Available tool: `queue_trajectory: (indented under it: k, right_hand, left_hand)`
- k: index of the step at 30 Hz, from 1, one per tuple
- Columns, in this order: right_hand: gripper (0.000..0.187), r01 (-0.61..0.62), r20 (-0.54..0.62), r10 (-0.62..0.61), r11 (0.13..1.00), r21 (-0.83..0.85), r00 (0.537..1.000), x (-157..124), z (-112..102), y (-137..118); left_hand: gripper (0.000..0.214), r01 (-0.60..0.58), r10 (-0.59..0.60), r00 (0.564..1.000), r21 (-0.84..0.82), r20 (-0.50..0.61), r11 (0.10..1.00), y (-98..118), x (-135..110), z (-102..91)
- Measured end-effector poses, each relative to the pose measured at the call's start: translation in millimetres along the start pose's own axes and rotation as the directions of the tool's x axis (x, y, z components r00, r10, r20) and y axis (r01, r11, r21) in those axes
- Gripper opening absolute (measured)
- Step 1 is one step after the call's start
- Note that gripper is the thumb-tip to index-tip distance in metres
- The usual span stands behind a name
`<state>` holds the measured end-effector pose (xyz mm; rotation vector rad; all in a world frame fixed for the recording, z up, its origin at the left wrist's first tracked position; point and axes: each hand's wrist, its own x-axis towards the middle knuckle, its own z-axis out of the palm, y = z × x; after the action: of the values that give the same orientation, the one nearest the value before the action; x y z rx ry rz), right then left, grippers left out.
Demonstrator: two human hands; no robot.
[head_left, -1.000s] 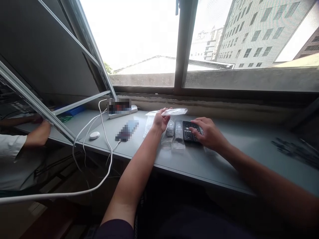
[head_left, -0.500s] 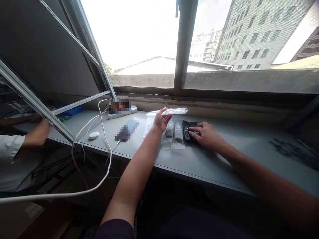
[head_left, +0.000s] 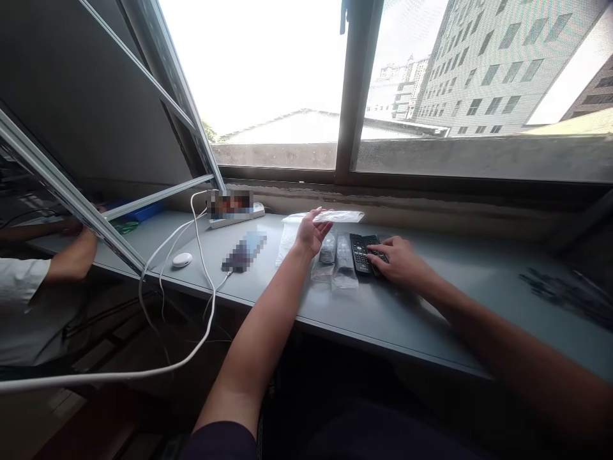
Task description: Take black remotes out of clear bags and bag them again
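My left hand [head_left: 313, 234] is raised just above the desk, its fingers closed on a clear plastic bag [head_left: 341, 217] that sticks out to the right. Under and beside that hand lie two bagged items, a left one [head_left: 327, 251] and a right one [head_left: 343, 255], in clear wrapping. Next to them, two black remote controls lie side by side with their buttons up. My right hand [head_left: 400, 260] rests over the right remote control [head_left: 370, 242], thumb and fingers on it and partly hiding it. The left remote control [head_left: 359, 254] lies flat beside it, near my fingertips.
A phone [head_left: 244, 252] on a cable, a round white case [head_left: 182, 260] and a power strip [head_left: 239, 216] are on the desk to the left. White cables [head_left: 211, 300] loop over the front edge. A metal frame [head_left: 119, 239] stands before another person's arm [head_left: 74, 255]. Dark items [head_left: 565, 291] lie far right.
The two remote controls have shifted slightly under my right hand, and more of the right one shows. My left hand keeps its hold on the plastic bag, almost unmoved.
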<state>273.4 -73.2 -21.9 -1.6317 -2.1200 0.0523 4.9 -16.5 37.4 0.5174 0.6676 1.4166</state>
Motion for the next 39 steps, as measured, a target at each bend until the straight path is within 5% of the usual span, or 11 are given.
queue_trajectory:
  k: [10, 17, 22, 25, 30, 36, 39]
  right_hand:
    - [0.058, 0.116, 0.027, -0.115, 0.991, -0.067, 0.993, 6.5, 0.1, 6.9]
    - [0.087, -0.018, -0.051, 0.020, 0.999, 0.046, 0.998, 2.9, -10.5, -3.2]
    - [0.056, -0.020, -0.144, 0.037, 0.993, 0.118, 0.989, 4.1, -18.3, -9.3]
    - [0.041, -0.081, -0.159, 0.134, 0.950, 0.300, 0.978, 4.4, -25.9, -17.2]
    - [0.034, -0.114, -0.027, 0.226, 0.587, 0.801, 0.974, 1.2, -39.6, -36.8]
    - [0.025, -0.136, 0.100, 0.264, 0.123, 0.983, 0.959, -3.1, -57.2, -54.6]
    - [0.038, -0.188, 0.189, 0.257, -0.028, 0.982, 0.948, -1.8, -63.2, -57.0]
  left_hand:
    - [0.020, 0.002, -0.002, 1.000, -0.009, 0.005, 1.000, -1.8, 0.3, 1.1]
    - [0.020, 0.005, -0.005, 1.000, 0.002, 0.004, 1.000, -2.3, 1.9, -0.4]
    - [0.016, 0.003, -0.003, 1.000, 0.003, -0.003, 1.000, -1.5, 1.7, 1.0]
    - [0.020, 0.003, -0.003, 1.000, 0.012, -0.003, 1.000, -1.5, 1.0, 2.1]
    - [0.020, 0.004, -0.004, 1.000, 0.025, -0.015, 1.000, -2.0, 0.8, 2.4]
    - [0.012, 0.006, -0.006, 1.000, 0.036, -0.005, 0.999, -3.2, 2.7, 1.0]
    - [0.012, 0.007, -0.007, 1.000, 0.050, -0.007, 0.999, -3.9, 3.7, 0.7]
